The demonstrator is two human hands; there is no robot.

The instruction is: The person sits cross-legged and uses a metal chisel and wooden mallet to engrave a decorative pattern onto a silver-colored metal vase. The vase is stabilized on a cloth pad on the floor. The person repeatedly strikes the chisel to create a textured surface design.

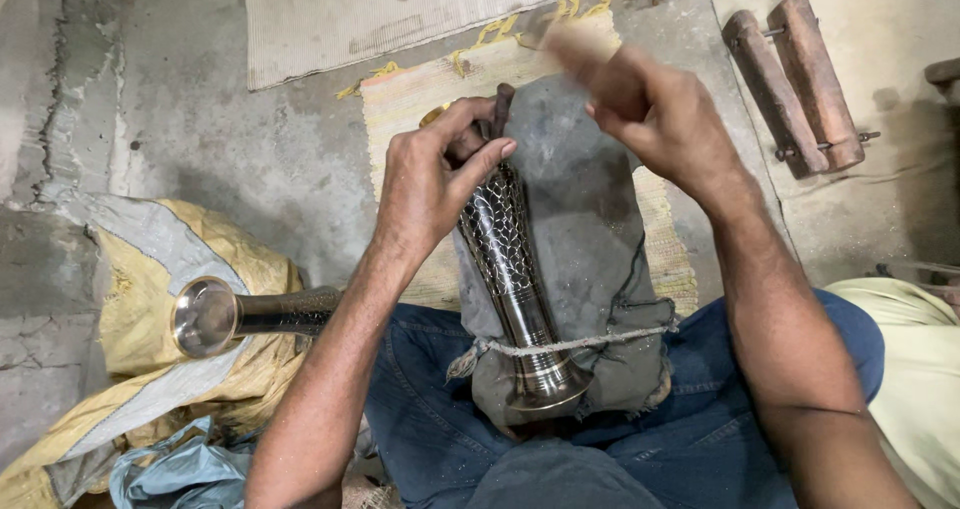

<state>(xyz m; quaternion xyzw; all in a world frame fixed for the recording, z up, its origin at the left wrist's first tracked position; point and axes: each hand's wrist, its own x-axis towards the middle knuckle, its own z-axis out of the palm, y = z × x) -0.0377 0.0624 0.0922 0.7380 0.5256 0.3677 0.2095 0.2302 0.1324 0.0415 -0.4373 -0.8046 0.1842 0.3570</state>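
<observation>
On the lap pad: tall engraved brass vase [515, 269], long axis running 12 to 6 o'clock, foot nearest the person.
Left hand [430, 184]: fingers wrapped round the vase's top.
Right hand [640, 104]: at 2 o'clock, blurred; grip cannot be told.

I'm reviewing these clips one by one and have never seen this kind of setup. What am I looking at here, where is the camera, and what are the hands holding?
There is one picture, from a camera worn on the person's head, looking down at their lap. No machine is involved, only two bare hands. The left hand closes its grip on the upper part of a patterned metal vase, which lies on a grey cloth pad roped over the knees. The right hand is raised above it and blurred; I cannot tell what it holds. A second similar vase rests on a yellow sack to the left. Two wooden blocks lie on the floor.
</observation>
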